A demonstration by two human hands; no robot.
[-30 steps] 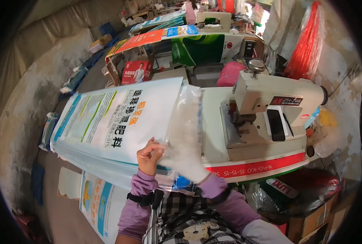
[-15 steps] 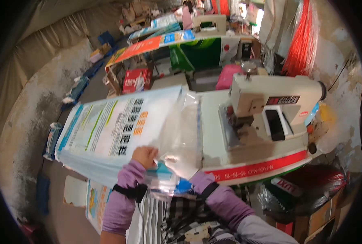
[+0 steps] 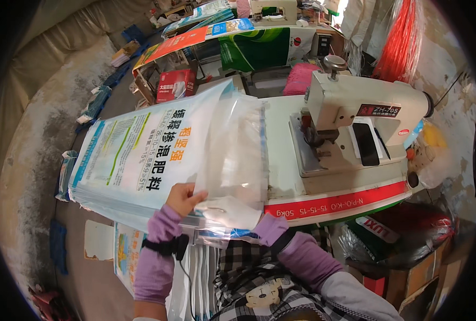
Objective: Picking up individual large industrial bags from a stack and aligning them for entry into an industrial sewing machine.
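At centre, crinkled clear film (image 3: pixel 238 139) spreads beside smooth, flat-stacked white sacks (image 3: pixel 123 147). My left hand (image 3: pixel 182 199) pinches the film's lower edge; my white-gloved right hand (image 3: pixel 230 210) seems beneath it, grip hidden. Right of centre, a boxy sewing machine (image 3: pixel 345 101) stands on the tabletop (image 3: pixel 281 155).

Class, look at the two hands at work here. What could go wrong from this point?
The clear plastic looks thin and wrinkled near the left hand and the gloved right hand, so it might crease further or slip.

The phone lies loose by the sewing machine; a careless sweep of the plastic could perhaps knock it.
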